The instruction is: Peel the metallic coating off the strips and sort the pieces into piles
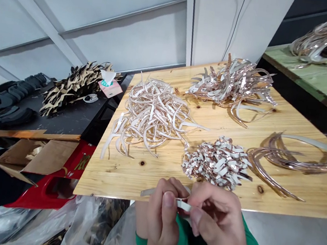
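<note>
My left hand and my right hand pinch a narrow white strip with a metallic back between their fingertips, just over the front edge of a pine board. The fingers hide part of the strip. Nearest my hands lies a heap of short white and copper-coloured pieces. Beyond it, a tangle of long pale curved strips fills the board's left side. A shiny silver-and-copper strip pile sits at the far end, and long coppery curved strips lie at the right.
A dark table at the left carries a black heap, a black-and-tan strip pile and a pink tissue box. Right of the board, a green surface holds more metallic strips. A cardboard box, red object and plastic bags lie below left.
</note>
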